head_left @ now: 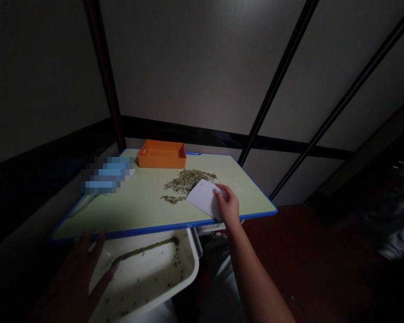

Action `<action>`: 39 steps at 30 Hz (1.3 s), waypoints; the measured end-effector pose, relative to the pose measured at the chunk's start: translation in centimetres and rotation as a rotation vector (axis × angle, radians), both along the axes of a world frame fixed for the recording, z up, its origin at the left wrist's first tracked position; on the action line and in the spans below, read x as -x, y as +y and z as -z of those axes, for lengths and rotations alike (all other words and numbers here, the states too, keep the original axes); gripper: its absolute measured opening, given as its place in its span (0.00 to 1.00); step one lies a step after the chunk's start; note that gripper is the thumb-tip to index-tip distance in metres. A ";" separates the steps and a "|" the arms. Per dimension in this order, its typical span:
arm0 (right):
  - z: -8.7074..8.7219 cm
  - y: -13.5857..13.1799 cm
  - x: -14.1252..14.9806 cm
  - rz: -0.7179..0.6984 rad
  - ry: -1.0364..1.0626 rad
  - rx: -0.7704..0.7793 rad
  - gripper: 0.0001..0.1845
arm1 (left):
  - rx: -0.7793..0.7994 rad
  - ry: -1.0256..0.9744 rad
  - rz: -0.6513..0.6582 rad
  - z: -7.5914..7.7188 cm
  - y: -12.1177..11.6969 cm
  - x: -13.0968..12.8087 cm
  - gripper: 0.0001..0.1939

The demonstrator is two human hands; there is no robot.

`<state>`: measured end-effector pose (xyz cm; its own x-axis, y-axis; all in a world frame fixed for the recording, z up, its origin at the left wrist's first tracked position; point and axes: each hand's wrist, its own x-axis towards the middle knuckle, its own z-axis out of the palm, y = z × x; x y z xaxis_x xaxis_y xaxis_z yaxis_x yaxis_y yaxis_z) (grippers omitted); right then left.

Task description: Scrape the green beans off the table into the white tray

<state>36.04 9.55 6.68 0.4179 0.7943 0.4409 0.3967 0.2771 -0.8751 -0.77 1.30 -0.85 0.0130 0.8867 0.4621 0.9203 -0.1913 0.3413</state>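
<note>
My right hand [228, 204] grips a thin white card [204, 196] by its right edge, fingers closed around it. The card is tilted over the table, its left edge beside a spread heap of small green-brown granules [188, 180]; I cannot tell whether they are seeds or dried bits. A smaller strip of granules lies left of the card. In shadow at lower left, my left hand [82, 269] has its fingers apart near the table's front edge, thumb over the white plastic basin [188, 278]. A line of granules and loose specks lie inside the basin.
The pale green tabletop [121, 206] has a raised blue rim. An orange open box [161, 160] stands at its back left. A blurred-out blue object [109, 172] sits at the left edge. Panelled walls [188, 67] close off the back; a dark red floor [272, 260] shows at right.
</note>
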 end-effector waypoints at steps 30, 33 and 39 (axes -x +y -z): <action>-0.4 1.6 -0.4 0.040 -0.081 0.021 0.16 | -0.004 0.040 0.006 0.3 0.0 0.2 0.36; -0.7 2.4 -0.8 -0.011 -0.138 0.039 0.15 | -0.021 0.035 0.008 0.4 -0.1 0.1 0.36; -1.3 3.9 -1.6 -0.120 -0.220 0.045 0.16 | -0.002 0.042 0.005 0.1 -0.4 0.0 0.36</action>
